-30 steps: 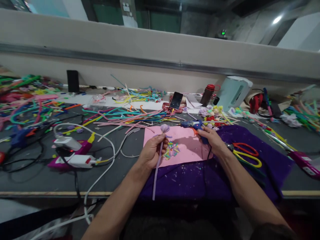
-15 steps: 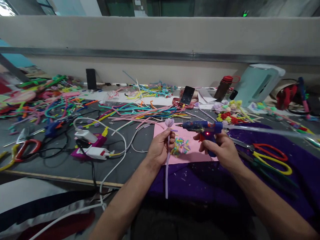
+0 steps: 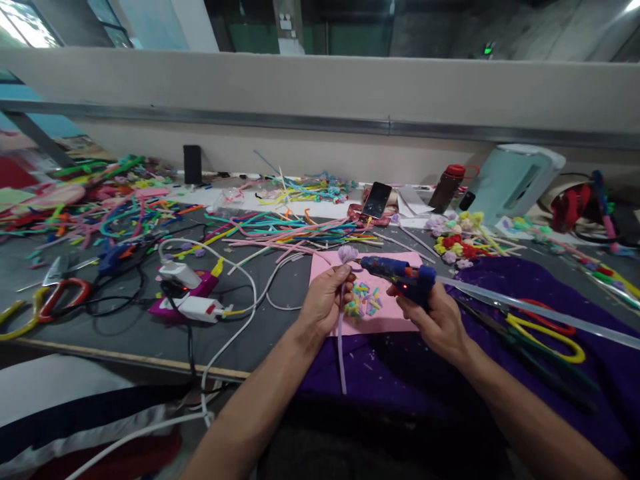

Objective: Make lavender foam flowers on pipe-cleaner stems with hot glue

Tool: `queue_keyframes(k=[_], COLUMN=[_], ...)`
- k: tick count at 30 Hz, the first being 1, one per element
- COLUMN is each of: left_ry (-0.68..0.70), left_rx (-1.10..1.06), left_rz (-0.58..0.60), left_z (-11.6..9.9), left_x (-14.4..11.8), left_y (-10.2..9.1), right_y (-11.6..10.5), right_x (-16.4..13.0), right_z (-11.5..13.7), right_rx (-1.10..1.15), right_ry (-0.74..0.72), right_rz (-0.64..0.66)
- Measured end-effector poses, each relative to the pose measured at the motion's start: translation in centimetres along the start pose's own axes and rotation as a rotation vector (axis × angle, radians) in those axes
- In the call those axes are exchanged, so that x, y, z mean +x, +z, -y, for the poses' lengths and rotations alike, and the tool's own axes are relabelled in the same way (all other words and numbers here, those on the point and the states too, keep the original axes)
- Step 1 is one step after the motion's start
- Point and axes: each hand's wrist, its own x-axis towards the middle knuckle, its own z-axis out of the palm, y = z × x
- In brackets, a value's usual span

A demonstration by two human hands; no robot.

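My left hand pinches a lilac pipe cleaner just under its coiled bud; the stem hangs down over the purple cloth. My right hand grips a blue hot glue gun, its nozzle pointing left, almost at the bud. A clear glue stick juts from the gun's back to the right. Under both hands lies a pink sheet with a small heap of coloured bits.
Loose pipe cleaners litter the grey table. A power strip with plugs and white cable sits at left. Red and yellow scissors lie at right. A phone, a bottle and finished flowers stand behind.
My right hand lifted the glue gun off the table and brought its nozzle to the bud. My left hand kept hold of the stem, raising it slightly.
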Motion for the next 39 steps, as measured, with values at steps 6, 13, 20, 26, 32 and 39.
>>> queue_keyframes(k=[6, 13, 20, 26, 32, 39], left_ry=[0.027, 0.048, 0.029, 0.024, 0.023, 0.014], left_rx=[0.045, 0.047, 0.038, 0.046, 0.043, 0.043], left_rz=[-0.017, 0.006, -0.009, -0.021, -0.01, -0.015], left_z=[0.1, 0.2, 0.15, 0.11, 0.07, 0.05], left_x=[0.02, -0.04, -0.01, -0.04, -0.11, -0.09], left_y=[0.01, -0.01, 0.06, 0.11, 0.14, 0.06], right_y=[0.13, 0.29, 0.32, 0.32, 0.34, 0.31], right_x=[-0.07, -0.08, 0.0, 0.05, 0.03, 0.05], right_z=[-0.18, -0.33, -0.33, -0.29, -0.41, -0.32], right_rx=[-0.128, -0.162, -0.233, -0.274, -0.315, -0.321], right_ry=[0.0, -0.043, -0.094, -0.159, -0.18, -0.195], right_rz=[0.005, 0.0, -0.021, -0.023, -0.032, -0.055])
